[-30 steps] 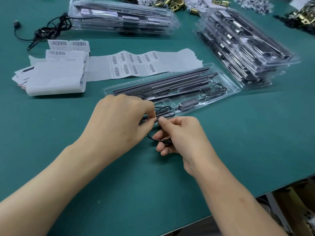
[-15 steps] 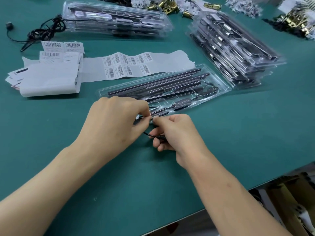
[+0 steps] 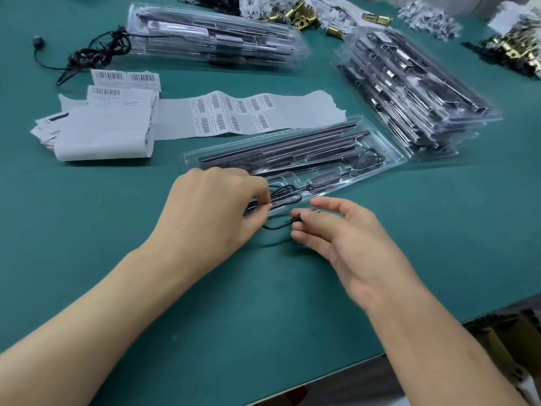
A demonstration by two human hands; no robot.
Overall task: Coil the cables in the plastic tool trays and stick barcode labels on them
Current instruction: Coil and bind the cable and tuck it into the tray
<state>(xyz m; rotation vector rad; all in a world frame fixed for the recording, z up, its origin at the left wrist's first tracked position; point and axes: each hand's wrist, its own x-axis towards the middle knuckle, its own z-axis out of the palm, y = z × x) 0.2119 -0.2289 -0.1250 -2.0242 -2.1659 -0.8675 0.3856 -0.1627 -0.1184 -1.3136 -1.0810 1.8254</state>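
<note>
Label strip [image 3: 234, 115] behind tray [image 3: 380, 148]

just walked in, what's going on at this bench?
A person is coiling a thin black cable at the near edge of a clear plastic tray on the green table. The left hand pinches the folded loops; the right hand is at the cable's plug end, fingers loose, grip unclear. The barcode label strip lies behind the tray, untouched. Other stacked trays sit further back.

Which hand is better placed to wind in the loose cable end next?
Probably the right hand: its open fingers sit at the plug end, while the left hand is busy pinching the coiled cable by the tray.
</note>
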